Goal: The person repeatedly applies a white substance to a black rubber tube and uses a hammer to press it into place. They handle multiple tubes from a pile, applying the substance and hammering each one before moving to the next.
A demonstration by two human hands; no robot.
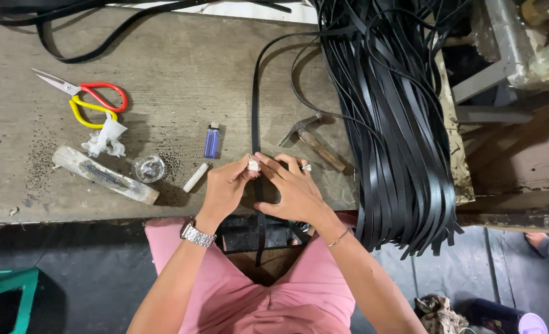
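Both hands, left hand (225,188) and right hand (290,185), pinch black strap (256,111) on desk (181,68); small white piece (253,164) at fingertips may slip, loose grip.

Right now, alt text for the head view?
Seen from above, a left hand and right hand pinch a black strap on a worn wooden bench. Scissors, a blue lighter and a hammer lie nearby, a bundle of black straps at right.

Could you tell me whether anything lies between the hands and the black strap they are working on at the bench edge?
Nothing visible does: the left hand and right hand already rest on the black strap. The hammer and lighter lie off to either side.
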